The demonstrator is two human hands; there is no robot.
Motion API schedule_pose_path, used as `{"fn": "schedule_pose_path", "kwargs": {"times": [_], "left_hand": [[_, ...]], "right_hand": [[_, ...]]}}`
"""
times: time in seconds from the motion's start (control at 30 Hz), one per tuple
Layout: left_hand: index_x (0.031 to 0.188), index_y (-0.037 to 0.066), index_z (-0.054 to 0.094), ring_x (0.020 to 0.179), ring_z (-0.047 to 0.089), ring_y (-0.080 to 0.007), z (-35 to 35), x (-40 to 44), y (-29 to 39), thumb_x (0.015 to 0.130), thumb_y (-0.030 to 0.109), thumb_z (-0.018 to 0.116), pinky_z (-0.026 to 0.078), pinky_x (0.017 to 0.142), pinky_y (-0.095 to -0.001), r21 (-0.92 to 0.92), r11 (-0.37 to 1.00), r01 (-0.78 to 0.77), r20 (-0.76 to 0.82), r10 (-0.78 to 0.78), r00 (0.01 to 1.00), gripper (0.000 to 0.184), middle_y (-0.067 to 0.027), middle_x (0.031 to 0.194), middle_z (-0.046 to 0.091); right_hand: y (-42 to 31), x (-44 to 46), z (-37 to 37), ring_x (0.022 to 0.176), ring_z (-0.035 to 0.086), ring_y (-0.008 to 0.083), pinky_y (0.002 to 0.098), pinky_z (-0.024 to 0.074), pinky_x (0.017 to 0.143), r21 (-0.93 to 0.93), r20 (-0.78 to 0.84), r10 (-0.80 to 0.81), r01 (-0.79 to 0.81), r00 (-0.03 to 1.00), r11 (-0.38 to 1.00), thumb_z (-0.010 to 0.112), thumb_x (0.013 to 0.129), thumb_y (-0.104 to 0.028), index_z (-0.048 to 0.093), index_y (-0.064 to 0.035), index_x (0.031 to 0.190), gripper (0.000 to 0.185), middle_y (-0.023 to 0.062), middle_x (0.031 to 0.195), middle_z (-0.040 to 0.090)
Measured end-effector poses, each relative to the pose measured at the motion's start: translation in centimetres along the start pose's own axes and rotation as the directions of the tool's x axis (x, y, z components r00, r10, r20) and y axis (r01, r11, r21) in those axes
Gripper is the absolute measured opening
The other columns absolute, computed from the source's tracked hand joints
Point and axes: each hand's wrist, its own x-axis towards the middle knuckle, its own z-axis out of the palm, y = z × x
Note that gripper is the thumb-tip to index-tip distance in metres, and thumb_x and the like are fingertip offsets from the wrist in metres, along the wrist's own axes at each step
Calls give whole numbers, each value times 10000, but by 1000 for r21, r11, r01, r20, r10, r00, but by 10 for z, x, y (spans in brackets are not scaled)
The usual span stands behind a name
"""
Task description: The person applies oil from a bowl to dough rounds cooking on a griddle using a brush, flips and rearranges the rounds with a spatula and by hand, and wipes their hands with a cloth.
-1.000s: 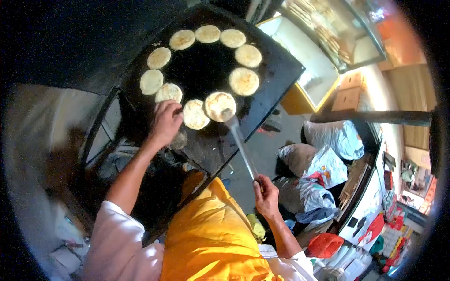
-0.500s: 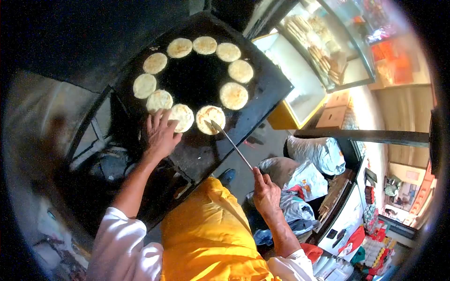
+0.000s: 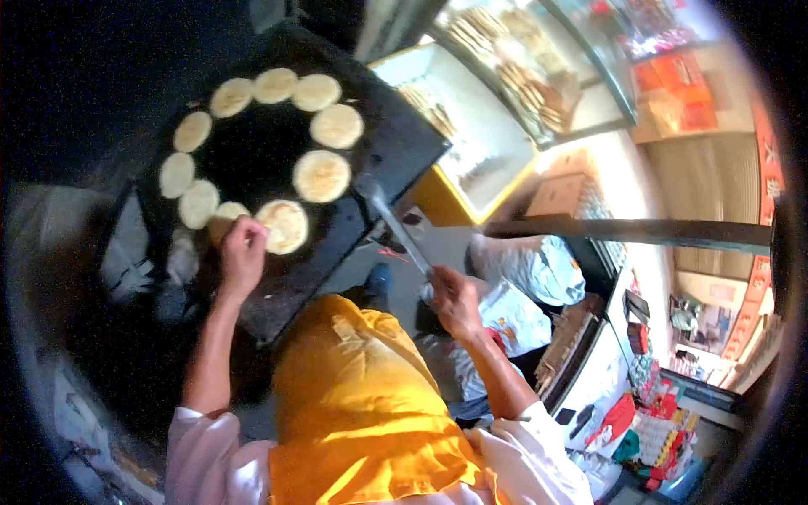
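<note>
My right hand is wrapped round the handle of a long metal spatula. Its blurred blade hangs off to the right of the flatbreads, over the griddle's edge. With fingers bent together, my left hand is at the near side of the ring. It partly covers one flatbread, and its fingertips meet the left edge of a browned flatbread. Whether anything is pinched there is hidden. Several more pale round flatbreads, one browned on top, lie in a ring on the dark griddle.
Right of the griddle stands a yellow-edged white bin with some bread inside. Behind it a glass case holds stacked breads. White sacks and cardboard lie lower right. A dark bar crosses the right side.
The spatula has lifted off the near browned flatbread and swung right. My left hand has gone from spread fingers to bent ones, beside that flatbread. The view has shifted, moving the griddle left.
</note>
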Motion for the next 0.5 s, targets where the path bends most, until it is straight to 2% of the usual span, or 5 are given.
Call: {"fn": "schedule_pose_path", "kwargs": {"times": [0.2,0.27,0.37,0.4,0.5], "left_hand": [[813,72,483,652,482,-64,39,13,0,855,197,684,403,589,-224,-62,928,367,-77,-371,925,240,-1,787,515],[956,68,548,770,570,-92,53,27,67,903,293,627,447,680,-233,-406,778,480,-171,-580,796,245,-9,872,578],[1311,82,471,1051,595,-155,53,45,48,942,480,512,438,908,-307,-290,768,571,-7,-598,801,544,-61,1148,613],[1303,96,479,1051,587,-160,58,48,36,932,499,518,437,898,-309,-319,796,514,-18,-547,837,549,-64,1136,612],[1366,139,418,1223,491,-193,75,67,32,942,488,495,416,943,-342,-196,840,507,-25,-521,853,554,-118,1298,521]], "right_hand": [[21,49,-51,768,610,189,307,488,726,39,134,-31,26,991,999,552,853,21,603,43,1109,262,206,841,643],[35,67,-62,747,632,224,327,496,714,6,206,-41,41,978,999,555,849,22,604,38,1116,272,221,858,654],[-3,85,-75,750,654,299,350,501,712,-115,293,22,13,956,993,550,845,24,609,33,1106,268,239,886,659],[-1,90,-73,750,654,299,350,501,712,-111,309,11,24,951,993,550,845,24,609,33,1106,268,239,886,659],[41,116,-49,667,551,156,297,469,632,16,315,-251,260,915,966,554,879,-1,608,50,1075,210,138,765,609]]}}
